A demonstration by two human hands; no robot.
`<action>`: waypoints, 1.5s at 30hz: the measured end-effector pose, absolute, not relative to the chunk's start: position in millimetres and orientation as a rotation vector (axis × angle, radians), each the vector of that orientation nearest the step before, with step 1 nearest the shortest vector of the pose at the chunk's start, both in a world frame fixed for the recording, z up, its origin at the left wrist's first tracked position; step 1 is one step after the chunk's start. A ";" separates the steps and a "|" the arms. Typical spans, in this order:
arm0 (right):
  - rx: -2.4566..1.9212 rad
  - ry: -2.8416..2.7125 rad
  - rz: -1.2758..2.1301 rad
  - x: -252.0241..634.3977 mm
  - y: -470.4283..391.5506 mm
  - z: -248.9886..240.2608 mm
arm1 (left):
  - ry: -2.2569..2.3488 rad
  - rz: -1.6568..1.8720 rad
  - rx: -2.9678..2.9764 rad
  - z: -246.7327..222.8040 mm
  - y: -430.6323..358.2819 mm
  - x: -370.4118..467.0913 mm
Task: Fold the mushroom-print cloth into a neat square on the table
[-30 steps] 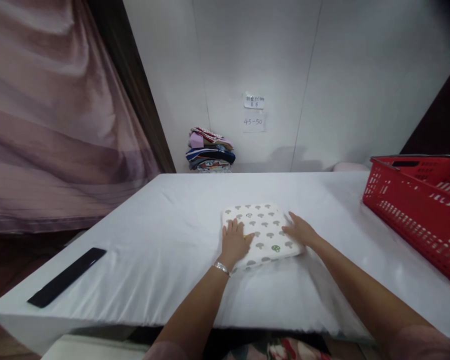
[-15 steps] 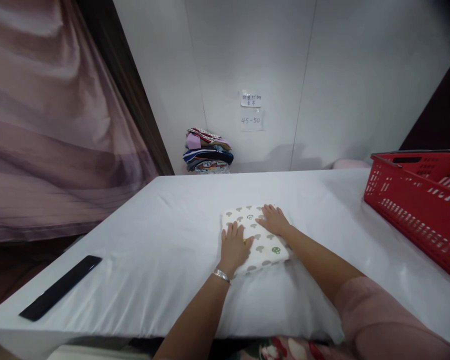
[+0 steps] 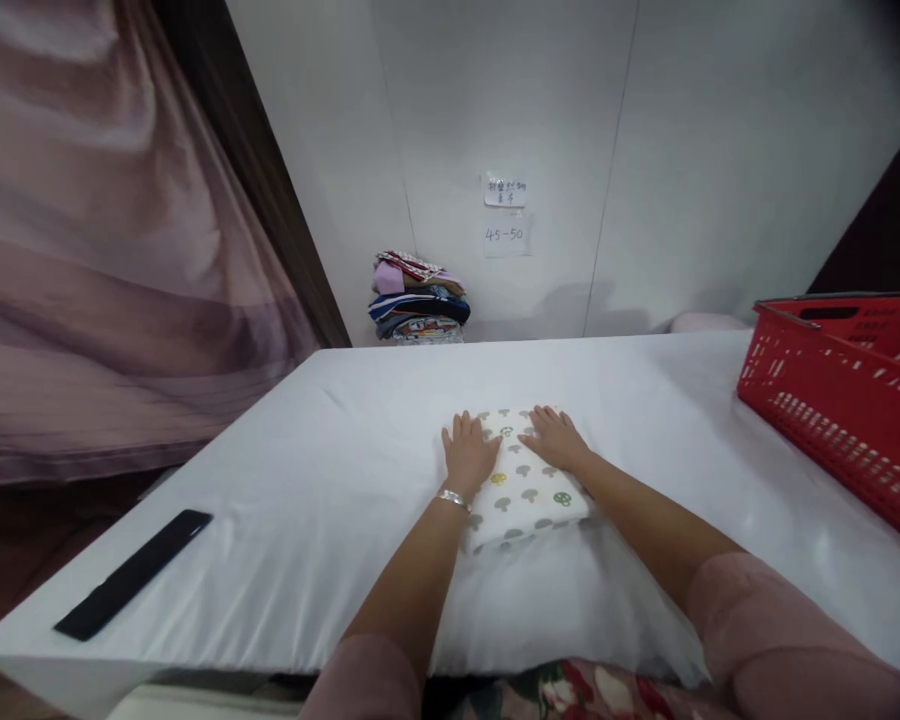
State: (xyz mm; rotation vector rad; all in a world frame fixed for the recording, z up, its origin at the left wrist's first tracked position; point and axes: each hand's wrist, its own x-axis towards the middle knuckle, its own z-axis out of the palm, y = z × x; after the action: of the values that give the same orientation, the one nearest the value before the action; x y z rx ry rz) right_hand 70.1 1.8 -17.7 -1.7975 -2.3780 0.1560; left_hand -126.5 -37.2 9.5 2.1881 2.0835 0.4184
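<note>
A folded white cloth [image 3: 529, 497] printed with grey, green and yellow mushrooms lies on the white-covered table [image 3: 330, 480] in front of me. My left hand [image 3: 471, 452], with a silver bracelet at the wrist, rests flat on the far left part of the cloth, fingers spread. On the far right part lies my right hand [image 3: 555, 437], also flat with its fingers apart. Neither hand grips the cloth. Parts of its left and right edges are hidden under my hands and right forearm.
At the right stands a red plastic basket [image 3: 832, 390]. A black flat strip [image 3: 135, 575] lies near the left front edge. Behind the table's far edge is a stack of folded fabrics [image 3: 420, 300]. Paper signs [image 3: 505, 235] hang on the wall; a pink curtain [image 3: 120, 250] hangs at left.
My left hand has slid away from me along the cloth's left side, uncovering a yellow mushroom. The right hand stays at nearly the same spot. The view has shifted slightly.
</note>
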 end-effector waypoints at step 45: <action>-2.002 -2.167 0.314 85.0 6.4 -21.4 | 2.144 0.777 1.577 -0.9 -55.3 -148.9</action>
State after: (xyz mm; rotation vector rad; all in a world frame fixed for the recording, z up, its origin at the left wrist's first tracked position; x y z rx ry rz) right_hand 85.0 6.4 -21.4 -2.0018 -2.1666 0.3143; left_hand -148.9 -55.3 -0.9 1.5773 2.1440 0.7768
